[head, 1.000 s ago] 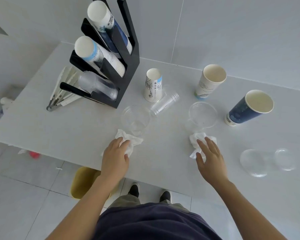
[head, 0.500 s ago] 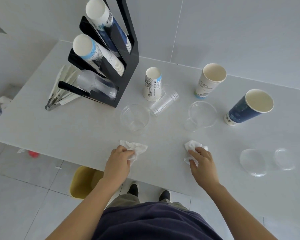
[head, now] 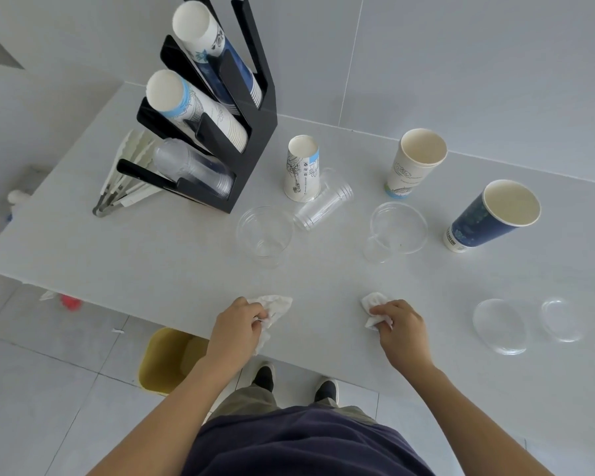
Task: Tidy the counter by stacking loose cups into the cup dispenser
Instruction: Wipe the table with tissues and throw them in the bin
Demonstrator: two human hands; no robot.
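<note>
My left hand (head: 238,329) grips a crumpled white tissue (head: 276,305) near the counter's front edge. My right hand (head: 401,329) grips a second crumpled tissue (head: 373,304). The black cup dispenser (head: 251,111) stands at the back left with three slanted stacks of cups. Loose on the counter are an upside-down white paper cup (head: 301,170), a clear cup lying on its side (head: 323,206), an upright clear cup (head: 264,235), another clear cup (head: 397,230), a tall white paper cup (head: 414,163) and a blue paper cup (head: 492,216).
Two clear lids (head: 498,326) (head: 562,319) lie at the right. Wrapped straws and tongs (head: 126,182) rest left of the dispenser. A yellow bin (head: 167,360) stands on the floor under the counter's front edge (head: 117,305). A tiled wall backs the counter.
Both hands have closed on the tissues and dragged them toward the counter's front edge, away from the clear cups. The cups have not moved.
</note>
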